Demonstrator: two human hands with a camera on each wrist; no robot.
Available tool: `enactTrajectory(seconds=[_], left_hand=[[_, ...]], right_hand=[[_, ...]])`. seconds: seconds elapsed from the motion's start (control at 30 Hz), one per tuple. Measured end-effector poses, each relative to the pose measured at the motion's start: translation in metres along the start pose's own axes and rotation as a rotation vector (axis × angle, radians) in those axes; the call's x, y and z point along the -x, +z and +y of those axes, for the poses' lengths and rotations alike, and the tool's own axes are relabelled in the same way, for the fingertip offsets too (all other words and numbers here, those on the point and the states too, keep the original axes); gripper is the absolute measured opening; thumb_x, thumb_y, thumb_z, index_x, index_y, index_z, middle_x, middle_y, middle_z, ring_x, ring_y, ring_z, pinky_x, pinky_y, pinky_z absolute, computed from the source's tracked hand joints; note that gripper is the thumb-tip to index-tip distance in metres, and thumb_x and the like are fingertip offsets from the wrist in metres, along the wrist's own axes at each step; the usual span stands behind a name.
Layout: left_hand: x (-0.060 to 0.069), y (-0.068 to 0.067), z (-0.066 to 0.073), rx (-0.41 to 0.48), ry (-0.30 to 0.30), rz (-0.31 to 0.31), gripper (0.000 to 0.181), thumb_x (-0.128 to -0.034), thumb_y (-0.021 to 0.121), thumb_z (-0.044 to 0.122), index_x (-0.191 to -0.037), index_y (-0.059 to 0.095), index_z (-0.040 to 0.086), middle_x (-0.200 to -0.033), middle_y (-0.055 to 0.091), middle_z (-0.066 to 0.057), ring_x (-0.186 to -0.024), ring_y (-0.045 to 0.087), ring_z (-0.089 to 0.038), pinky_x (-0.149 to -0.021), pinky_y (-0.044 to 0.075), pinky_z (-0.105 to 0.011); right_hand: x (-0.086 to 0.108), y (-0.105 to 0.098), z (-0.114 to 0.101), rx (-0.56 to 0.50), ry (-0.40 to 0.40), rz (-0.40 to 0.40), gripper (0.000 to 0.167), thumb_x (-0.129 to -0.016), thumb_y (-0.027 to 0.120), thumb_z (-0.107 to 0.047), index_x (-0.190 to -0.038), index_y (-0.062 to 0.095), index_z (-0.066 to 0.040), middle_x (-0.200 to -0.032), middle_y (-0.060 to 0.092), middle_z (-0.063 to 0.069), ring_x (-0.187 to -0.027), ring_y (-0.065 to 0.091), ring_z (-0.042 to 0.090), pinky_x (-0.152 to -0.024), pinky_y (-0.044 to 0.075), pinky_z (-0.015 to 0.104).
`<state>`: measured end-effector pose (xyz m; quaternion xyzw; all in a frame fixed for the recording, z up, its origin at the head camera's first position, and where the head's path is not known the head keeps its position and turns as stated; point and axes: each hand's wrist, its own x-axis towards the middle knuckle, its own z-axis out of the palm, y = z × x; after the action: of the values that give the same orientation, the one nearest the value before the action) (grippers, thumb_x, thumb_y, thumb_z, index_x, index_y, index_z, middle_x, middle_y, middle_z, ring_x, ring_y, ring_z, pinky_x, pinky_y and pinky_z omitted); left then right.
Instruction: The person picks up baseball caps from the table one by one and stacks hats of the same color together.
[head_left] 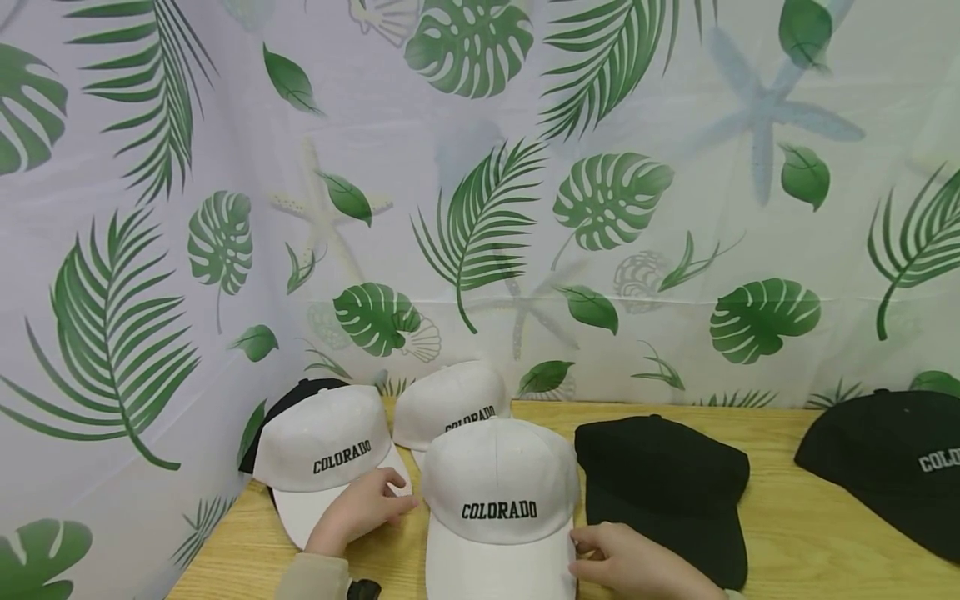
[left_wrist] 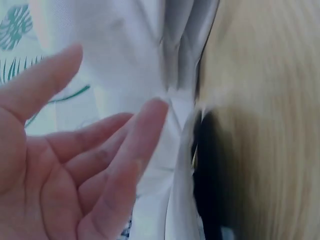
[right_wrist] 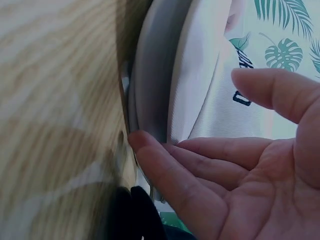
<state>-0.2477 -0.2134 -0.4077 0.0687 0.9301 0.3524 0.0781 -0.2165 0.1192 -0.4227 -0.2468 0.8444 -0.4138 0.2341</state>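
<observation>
A white baseball cap (head_left: 497,471) with COLORADO in dark letters on its front sits at the front middle of the wooden table. On its left, my left hand (head_left: 366,505) hovers with the thumb away from the loosely bent fingers; the left wrist view shows nothing in its palm (left_wrist: 55,192). My right hand (head_left: 628,557) is at the right edge of the brim. In the right wrist view its fingertips (right_wrist: 145,142) appear to touch the layered brim edge (right_wrist: 155,75), while the thumb (right_wrist: 265,87) stands apart from it.
Left of the middle stand another white COLORADO cap (head_left: 318,433) over a black cap (head_left: 300,390), and a white cap (head_left: 450,396) behind. A black cap (head_left: 660,467) lies close on the right, another (head_left: 885,450) farther right. Leaf-print cloth (head_left: 487,350) backs the table (head_left: 787,542).
</observation>
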Motion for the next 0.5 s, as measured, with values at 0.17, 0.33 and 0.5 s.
enactTrajectory(seconds=[0.17, 0.33, 0.5], left_hand=[[-0.001, -0.017, -0.01, -0.036, -0.076, 0.18, 0.035, -0.0811, 0.064, 0.026, -0.098, 0.056, -0.004, -0.078, 0.058, -0.005, -0.07, 0.056, -0.016, -0.066, 0.045, -0.035], [0.004, -0.034, -0.025, -0.092, -0.136, 0.276, 0.029, -0.0819, 0.062, 0.024, -0.09, 0.057, -0.004, -0.079, 0.059, -0.008, -0.073, 0.055, -0.02, -0.066, 0.044, -0.037], [0.013, -0.048, -0.041, -0.119, -0.218, 0.25, 0.024, -0.0818, 0.061, 0.023, -0.078, 0.053, 0.0, -0.072, 0.053, -0.006, -0.067, 0.049, -0.019, -0.06, 0.041, -0.035]], right_hand=[[-0.001, 0.0, 0.001, 0.004, 0.004, -0.007, 0.015, -0.085, 0.057, -0.018, -0.077, 0.053, -0.005, -0.065, 0.04, -0.001, -0.063, 0.044, 0.015, -0.056, 0.037, 0.029], [-0.002, -0.001, 0.002, -0.019, 0.043, -0.006, 0.022, -0.084, 0.059, -0.015, -0.096, 0.059, 0.004, -0.088, 0.059, 0.01, -0.08, 0.055, 0.024, -0.069, 0.047, 0.043], [-0.002, -0.001, 0.002, -0.027, 0.061, -0.001, 0.03, -0.084, 0.06, -0.014, -0.104, 0.057, 0.008, -0.098, 0.06, 0.016, -0.086, 0.056, 0.029, -0.074, 0.045, 0.047]])
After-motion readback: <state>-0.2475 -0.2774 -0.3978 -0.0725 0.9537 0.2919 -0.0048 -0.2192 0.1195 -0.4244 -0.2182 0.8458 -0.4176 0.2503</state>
